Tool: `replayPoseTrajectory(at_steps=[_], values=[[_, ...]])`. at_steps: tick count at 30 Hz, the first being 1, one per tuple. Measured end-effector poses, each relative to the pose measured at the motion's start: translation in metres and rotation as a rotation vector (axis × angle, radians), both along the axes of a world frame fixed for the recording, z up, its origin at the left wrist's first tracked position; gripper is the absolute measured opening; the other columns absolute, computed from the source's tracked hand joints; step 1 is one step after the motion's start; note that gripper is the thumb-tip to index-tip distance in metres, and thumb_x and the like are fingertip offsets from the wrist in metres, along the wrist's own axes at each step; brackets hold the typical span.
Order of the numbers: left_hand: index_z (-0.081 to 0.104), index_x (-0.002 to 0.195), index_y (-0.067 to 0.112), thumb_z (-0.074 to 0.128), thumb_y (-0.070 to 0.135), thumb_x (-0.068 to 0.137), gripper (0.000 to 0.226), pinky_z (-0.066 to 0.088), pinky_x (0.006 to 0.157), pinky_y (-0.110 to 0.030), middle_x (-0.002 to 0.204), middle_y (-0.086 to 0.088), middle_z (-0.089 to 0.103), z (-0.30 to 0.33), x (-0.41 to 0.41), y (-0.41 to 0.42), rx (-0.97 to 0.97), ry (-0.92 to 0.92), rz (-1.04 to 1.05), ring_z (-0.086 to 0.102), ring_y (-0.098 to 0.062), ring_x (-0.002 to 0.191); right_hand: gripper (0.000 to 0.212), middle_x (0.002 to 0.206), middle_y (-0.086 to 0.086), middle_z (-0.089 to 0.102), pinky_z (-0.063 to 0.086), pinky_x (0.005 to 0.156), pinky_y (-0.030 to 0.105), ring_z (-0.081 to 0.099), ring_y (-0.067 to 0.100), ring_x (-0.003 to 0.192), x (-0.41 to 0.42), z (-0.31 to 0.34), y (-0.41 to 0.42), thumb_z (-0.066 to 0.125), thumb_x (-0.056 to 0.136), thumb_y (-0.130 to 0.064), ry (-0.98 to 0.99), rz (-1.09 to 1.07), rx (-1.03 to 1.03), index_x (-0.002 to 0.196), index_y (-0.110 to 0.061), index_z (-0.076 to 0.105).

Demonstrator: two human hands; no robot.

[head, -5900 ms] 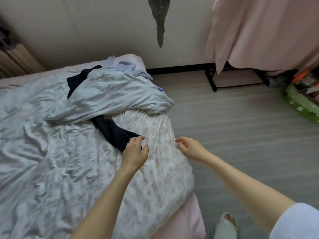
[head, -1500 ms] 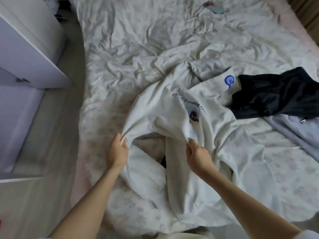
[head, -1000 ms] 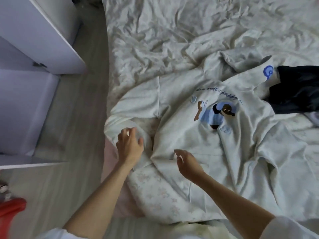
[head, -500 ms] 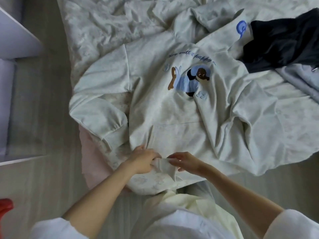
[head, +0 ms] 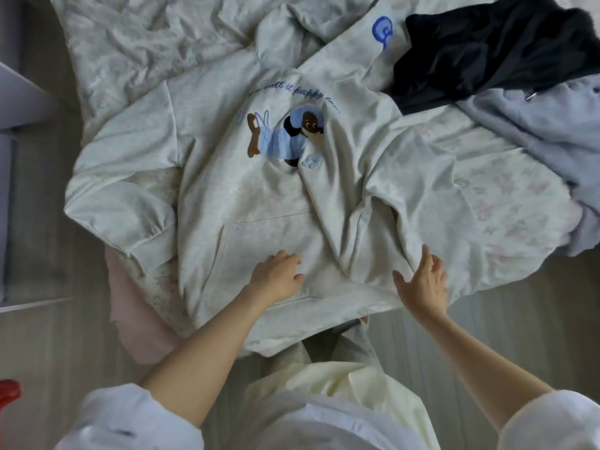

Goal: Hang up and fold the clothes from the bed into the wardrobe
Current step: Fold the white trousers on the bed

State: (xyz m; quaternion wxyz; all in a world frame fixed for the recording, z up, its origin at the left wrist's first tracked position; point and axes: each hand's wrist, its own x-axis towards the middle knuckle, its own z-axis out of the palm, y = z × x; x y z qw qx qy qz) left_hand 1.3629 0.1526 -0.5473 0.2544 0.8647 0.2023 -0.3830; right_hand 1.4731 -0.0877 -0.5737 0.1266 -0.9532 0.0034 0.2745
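A pale grey hoodie with a cartoon print and blue lettering lies face up on the bed, its hem at the near corner. My left hand rests on its front pocket with the fingers bent. My right hand lies flat with straight fingers on the rumpled right side of the hoodie, near a fold. The left sleeve is folded beside the body; the right sleeve runs up to a blue logo cuff. A dark navy garment and a light blue-grey garment lie at the top right.
A white wardrobe or cabinet edge stands at the left beyond a strip of wooden floor. A red object peeks in at the lower left. The pink mattress corner sticks out under the sheet.
Both hands have let go of the hem they pinched. The left hand moved up onto the pocket, the right hand swept out to the right side. The hoodie lies flatter.
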Motion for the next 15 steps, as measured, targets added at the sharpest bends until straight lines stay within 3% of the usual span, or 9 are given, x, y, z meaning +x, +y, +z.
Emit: replayPoseTrajectory(at_steps=[3,7,9,11,13,15], values=[[0.027,0.143,0.016,0.048,0.033,0.094,0.056,0.036,0.103,-0.04,0.143,-0.009,0.029,-0.01,0.033,-0.028,-0.005,-0.154,0.175,0.033,-0.029,0.129,0.099,0.156,0.007,0.002,0.02,0.108,0.055,0.01,0.029,0.141,0.021,-0.012,-0.007,0.061,0.08,-0.051,0.086,-0.059,-0.016,0.148,-0.022,-0.005],[0.019,0.147,0.018,0.058,0.038,0.087,0.075,0.029,0.106,-0.045,0.149,-0.01,0.015,-0.024,0.089,-0.06,0.12,-0.368,0.204,0.02,-0.032,0.134,0.104,0.156,0.001,-0.012,0.012,0.109,0.059,-0.005,0.025,0.143,0.053,-0.037,-0.014,0.058,0.08,-0.056,0.191,-0.086,0.036,0.147,-0.022,-0.014],[0.014,0.148,0.021,0.061,0.041,0.084,0.082,0.024,0.109,-0.045,0.152,-0.01,0.008,-0.028,0.116,-0.069,0.186,-0.422,0.115,0.011,-0.03,0.138,0.082,0.155,0.006,0.004,0.021,0.106,0.054,0.009,0.028,0.141,0.063,-0.044,-0.022,0.051,0.087,-0.05,0.136,-0.04,0.006,0.147,-0.016,0.006],[0.012,0.148,0.022,0.064,0.044,0.08,0.088,0.028,0.104,-0.045,0.149,-0.009,0.013,-0.028,0.143,-0.078,0.249,-0.44,0.01,0.018,-0.03,0.135,0.038,0.13,0.013,0.043,0.04,0.087,0.044,0.044,0.032,0.116,0.073,-0.045,-0.039,0.043,0.094,-0.038,0.015,-0.025,0.022,0.119,-0.01,0.044],[0.016,0.145,0.022,0.064,0.041,0.081,0.082,0.036,0.095,-0.042,0.138,-0.008,0.026,-0.026,0.16,-0.082,0.308,-0.4,-0.004,0.032,-0.029,0.124,0.015,0.089,0.009,0.057,0.038,0.062,0.036,0.053,0.027,0.078,0.082,-0.037,-0.053,0.038,0.093,-0.023,-0.056,-0.158,0.123,0.087,-0.011,0.044],[0.036,0.132,0.019,0.057,0.035,0.086,0.052,0.04,0.085,-0.039,0.126,-0.008,0.04,-0.022,0.18,-0.086,0.353,-0.366,-0.013,0.045,-0.029,0.114,0.007,0.084,0.011,0.059,0.034,0.057,0.034,0.045,0.021,0.064,0.099,-0.022,-0.07,0.036,0.091,-0.012,-0.102,-0.336,0.223,0.088,-0.01,0.043]])
